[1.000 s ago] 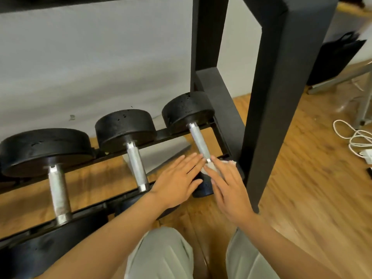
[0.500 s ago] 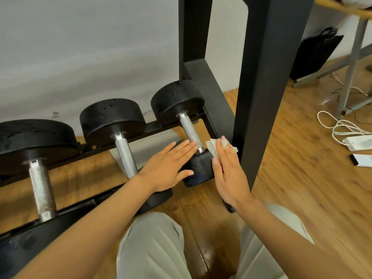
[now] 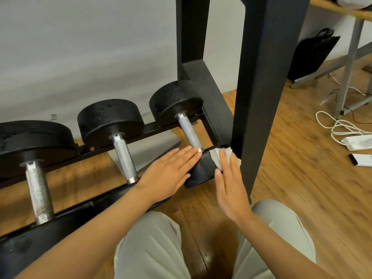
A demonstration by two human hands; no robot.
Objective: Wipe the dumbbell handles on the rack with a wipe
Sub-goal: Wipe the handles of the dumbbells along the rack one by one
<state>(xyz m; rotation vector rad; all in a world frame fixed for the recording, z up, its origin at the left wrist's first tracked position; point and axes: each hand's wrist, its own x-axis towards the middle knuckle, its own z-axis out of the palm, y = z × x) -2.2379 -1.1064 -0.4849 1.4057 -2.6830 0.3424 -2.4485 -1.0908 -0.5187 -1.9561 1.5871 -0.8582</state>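
Wipe [image 3: 220, 158] under right hand [image 3: 231, 188] fingers [image 3: 223, 158], on dumbbell [image 3: 201, 170] head

Three dumbbells with black round heads and knurled silver handles are laid side by side across the two rails of a black rack [image 3: 259, 93]: the left dumbbell [image 3: 38, 190], the middle dumbbell [image 3: 123, 156] and the right dumbbell [image 3: 188, 131], the last just beside the rack's upright post. A crumpled pale grey wipe [image 3: 216, 157] is pressed on the near head of the right dumbbell, its handle left bare.
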